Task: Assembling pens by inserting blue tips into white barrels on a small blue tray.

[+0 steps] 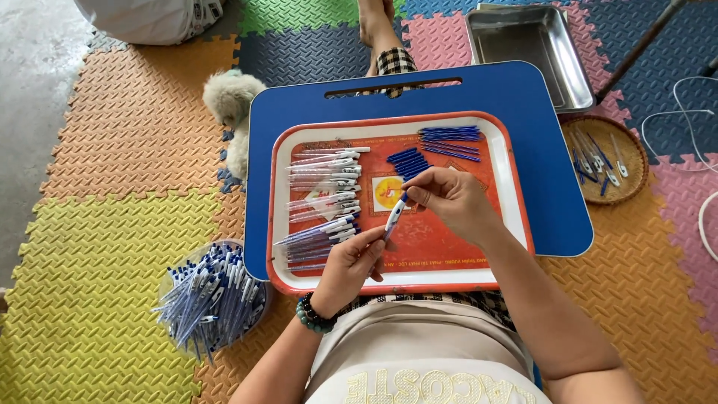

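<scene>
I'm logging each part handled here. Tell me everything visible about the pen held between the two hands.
The pen is a slim white plastic ballpoint with a blue end near the right hand. It is tilted, lower end in the left hand, upper end pinched by the right hand's fingertips. It is held just above the red tray, touching only the hands. Finer detail is too small to tell.

Colourful foam floor mats [134, 150], grey concrete [37, 90]

Both hands [404, 228] on one white-and-blue pen [395, 215] above an orange tray [508, 161].
</scene>
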